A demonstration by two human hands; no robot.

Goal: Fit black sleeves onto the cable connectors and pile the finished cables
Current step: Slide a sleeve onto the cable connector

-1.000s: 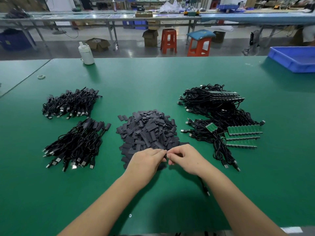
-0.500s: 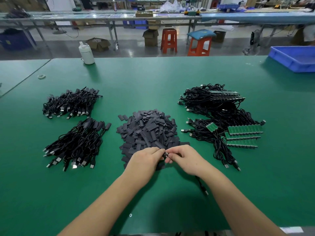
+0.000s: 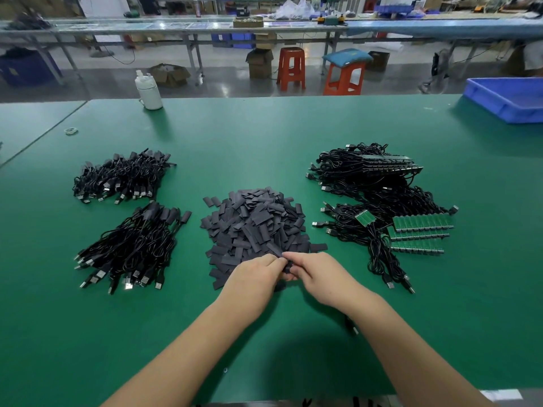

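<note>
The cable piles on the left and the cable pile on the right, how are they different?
The left piles have black sleeves on their connector ends; the right pile shows bare green boards. The left piles lie as two separate bundles; the right pile sprawls tangled. Both hold black cables with metal plugs.

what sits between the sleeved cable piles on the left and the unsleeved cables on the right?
Head view: the heap of loose black sleeves lies between the two finished cable piles and the unfinished cables, with bare green table on either side.
</note>
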